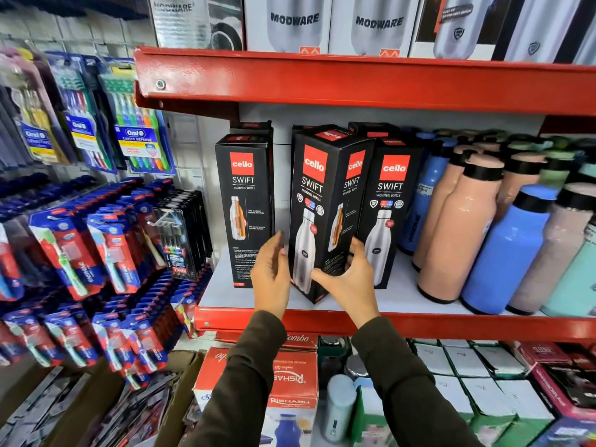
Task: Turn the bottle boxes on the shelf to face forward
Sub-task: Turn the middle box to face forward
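"cello SWIFT" on bottle boxes [325, 201]

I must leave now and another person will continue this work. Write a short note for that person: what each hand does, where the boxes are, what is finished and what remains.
Right hand: holds the middle box low at its front corner and right side.
Left hand: open, at the lower left side of that box; contact cannot be told.
Boxes: three black bottle boxes in front on the white shelf, more behind them. The middle box is turned corner-forward, showing two faces.
Done: the right box shows its bottle picture to the front.
Left: turn the middle box square. The left box shows a text panel, so it probably needs turning too.
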Demonstrator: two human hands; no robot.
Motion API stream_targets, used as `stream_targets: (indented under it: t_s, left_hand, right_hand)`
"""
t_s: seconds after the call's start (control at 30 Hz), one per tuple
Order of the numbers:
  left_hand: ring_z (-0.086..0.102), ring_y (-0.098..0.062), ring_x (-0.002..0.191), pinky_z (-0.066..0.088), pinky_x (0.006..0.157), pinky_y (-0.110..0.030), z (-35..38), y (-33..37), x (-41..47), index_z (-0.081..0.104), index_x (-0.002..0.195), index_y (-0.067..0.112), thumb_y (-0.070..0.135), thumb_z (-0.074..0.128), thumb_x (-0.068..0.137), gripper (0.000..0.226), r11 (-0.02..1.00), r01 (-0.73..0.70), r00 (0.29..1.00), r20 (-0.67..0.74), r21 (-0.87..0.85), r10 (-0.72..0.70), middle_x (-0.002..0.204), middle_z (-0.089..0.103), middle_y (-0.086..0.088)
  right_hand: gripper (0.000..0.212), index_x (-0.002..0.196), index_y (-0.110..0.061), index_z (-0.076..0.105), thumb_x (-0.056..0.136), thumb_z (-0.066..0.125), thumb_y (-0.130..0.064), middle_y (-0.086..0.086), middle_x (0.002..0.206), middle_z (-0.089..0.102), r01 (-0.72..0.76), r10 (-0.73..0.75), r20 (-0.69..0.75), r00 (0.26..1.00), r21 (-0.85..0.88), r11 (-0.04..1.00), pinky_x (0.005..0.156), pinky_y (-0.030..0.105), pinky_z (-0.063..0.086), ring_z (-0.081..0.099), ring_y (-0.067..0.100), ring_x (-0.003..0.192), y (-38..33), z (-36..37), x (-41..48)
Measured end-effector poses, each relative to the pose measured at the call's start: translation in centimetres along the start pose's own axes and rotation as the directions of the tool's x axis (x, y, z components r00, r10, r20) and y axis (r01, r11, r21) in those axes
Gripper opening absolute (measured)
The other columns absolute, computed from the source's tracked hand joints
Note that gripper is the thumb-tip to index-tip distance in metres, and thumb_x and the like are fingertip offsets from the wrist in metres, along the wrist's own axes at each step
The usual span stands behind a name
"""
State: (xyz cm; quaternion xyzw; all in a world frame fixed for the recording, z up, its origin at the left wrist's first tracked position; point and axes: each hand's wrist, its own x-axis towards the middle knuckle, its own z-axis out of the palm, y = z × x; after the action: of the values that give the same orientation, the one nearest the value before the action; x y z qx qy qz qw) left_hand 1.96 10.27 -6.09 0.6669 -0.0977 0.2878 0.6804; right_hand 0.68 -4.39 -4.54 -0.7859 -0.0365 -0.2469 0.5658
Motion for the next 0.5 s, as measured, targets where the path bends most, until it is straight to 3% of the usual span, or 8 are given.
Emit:
stream_targets:
  t_s: [0.1,0.17,0.2,0.27,0.33,0.5]
  left_hand:
    - [0.054,-0.01,0.129,0.04,0.11,-0.023,-0.1,-0.4,0.4,0.051,0.141,0.012,0.008,0.048,0.102,0.039,0.999,0.047,0.994,0.093,0.024,-0.049,0.137,0.057,0.004]
    - [0.056,0.002,0.122,0.042,0.103,-0.014,-0.1,-0.6,0.4,0.05,0.14,0.018,0.009,0.047,0.103,0.038,0.995,0.1,0.985,0.142,-0.01,-0.098,0.132,0.058,0.009]
    - [0.057,0.006,0.119,0.043,0.099,-0.009,-0.2,-0.7,0.4,0.051,0.138,0.019,0.008,0.047,0.103,0.037,0.993,0.117,0.983,0.142,-0.028,-0.112,0.13,0.059,0.009]
    - [0.059,-0.001,0.118,0.044,0.096,-0.006,-0.3,-1.0,0.3,0.052,0.136,0.018,0.008,0.049,0.102,0.035,0.989,0.137,0.985,0.115,-0.053,-0.131,0.128,0.061,0.007]
    - [0.059,-0.008,0.12,0.045,0.096,-0.007,-0.3,-1.2,0.2,0.053,0.137,0.013,0.007,0.052,0.101,0.037,0.987,0.144,0.987,0.085,-0.067,-0.138,0.129,0.062,0.003]
    - [0.059,0.02,0.107,0.044,0.092,-0.002,0.3,-1.2,-0.3,0.055,0.134,0.015,0.005,0.059,0.097,0.039,0.99,0.134,0.991,0.029,-0.051,-0.133,0.122,0.063,0.012]
  right_hand:
    - [0.074,0.116,-0.059,0.043,0.059,0.084,-0.036,-0.044,0.109,0.058,0.033,-0.034,0.045,0.998,0.018,0.999,0.083,0.001,0.043,0.055,-0.02,0.105,-0.3,-0.1,0.0]
    - [0.084,0.126,-0.064,0.036,0.064,0.081,-0.032,-0.044,0.119,0.055,0.048,-0.049,0.085,0.995,0.023,0.999,0.092,0.004,0.043,0.053,-0.017,0.115,-0.4,-0.1,0.1]
    - [0.089,0.136,-0.061,0.032,0.066,0.079,-0.031,-0.041,0.127,0.052,0.046,-0.049,0.109,0.993,0.032,0.998,0.1,0.011,0.043,0.05,-0.013,0.122,-0.3,-0.1,0.1]
    - [0.097,0.151,-0.044,0.021,0.071,0.074,-0.033,-0.026,0.144,0.046,0.048,-0.053,0.157,0.986,0.033,0.998,0.113,0.028,0.039,0.043,-0.003,0.135,0.1,-0.1,0.3]
    - [0.091,0.155,-0.034,0.02,0.079,0.07,-0.03,-0.015,0.151,0.042,0.061,-0.064,0.18,0.981,0.021,0.998,0.116,0.037,0.036,0.041,0.002,0.139,0.5,-0.2,0.3]
    - [0.066,0.152,-0.025,0.031,0.094,0.057,-0.01,-0.002,0.151,0.046,0.092,-0.087,0.181,0.98,-0.017,0.996,0.116,0.04,0.037,0.042,0.007,0.14,0.9,-0.2,0.4]
